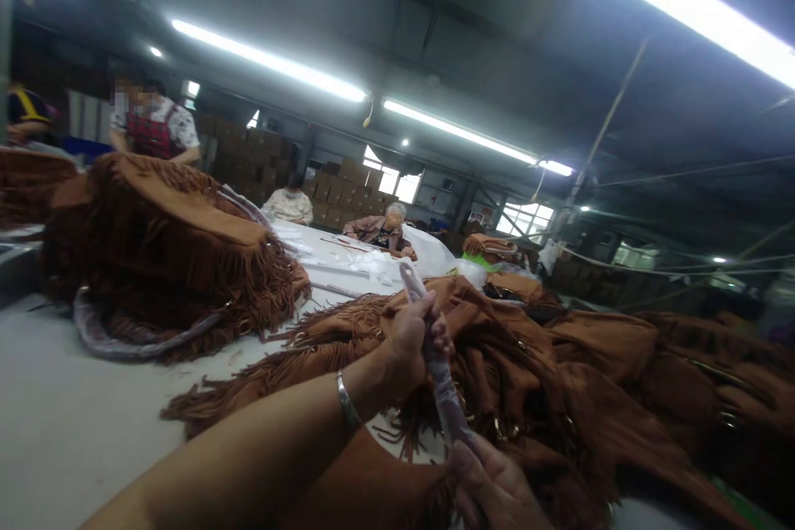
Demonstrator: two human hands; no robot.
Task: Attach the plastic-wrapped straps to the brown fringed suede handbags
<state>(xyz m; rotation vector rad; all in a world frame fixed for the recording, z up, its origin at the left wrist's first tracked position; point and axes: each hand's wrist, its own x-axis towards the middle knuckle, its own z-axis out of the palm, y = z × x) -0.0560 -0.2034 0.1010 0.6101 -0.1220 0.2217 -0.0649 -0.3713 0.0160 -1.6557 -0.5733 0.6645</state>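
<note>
A bag handle wrapped in thin whitish plastic (445, 389) rises at a slant in the centre of the head view. My left hand (417, 339), with a silver bangle on its wrist, is closed round its upper part. Lower down, my right hand (490, 480) grips the same wrapped handle near the bottom edge. Brown fringed bags (497, 348) with gold-coloured rings lie heaped behind and to the right of my hands. Brown material also shows below my left forearm.
On the left of the white table (55, 414) sits another brown fringed bag (180, 224) with a wrapped handle. Several people are across the table, one in a red checked apron (149, 132). Stacked cartons (339, 195) stand at the back.
</note>
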